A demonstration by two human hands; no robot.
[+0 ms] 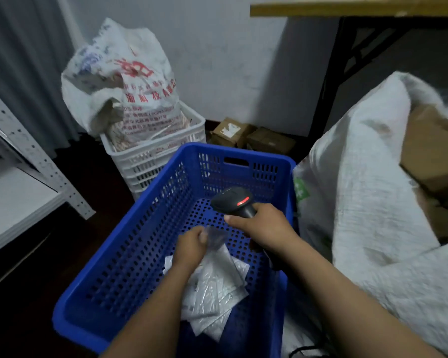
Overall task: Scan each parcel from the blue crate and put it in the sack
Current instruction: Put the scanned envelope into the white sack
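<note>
A: What are the hands doing?

B: The left hand (189, 245) has its fingers curled round a crumpled clear-plastic parcel (216, 239), with 1 end held raised just above the pile. The right hand (261, 226) grips the handle of the scanner (233, 202). Its red light is lit and its head points away over the crate bottom.

A: How will that parcel handle?

B: I'd judge it light, soft and floppy: thin film with something flat inside. The film looks slick, so a bunched grip may slip. Pinching a flat edge would be better, as it keeps the label side taut for the scan. I cannot tell where the label is.

A: And the others?

B: More parcels (212, 288) overlap under and behind the left wrist, in the near end of the blue crate (145, 228). Beyond the hands its perforated bottom shows.

A: The sack?

B: It is just right of the right hand, seemingly against the crate's wall. It's a limp white woven sack (367, 177) with its mouth sagging open and brown cartons inside. The mouth may need holding apart.

A: The room?

B: There is dark floor (23, 293) left of the hands and a white shelf rack (16, 197) further left. Beyond the hands a white crate (153, 161) holds a printed bag (130, 81). 2 cardboard boxes (233, 130) sit by the wall (217, 47), and a table (347, 9) with black legs stands far right.
</note>
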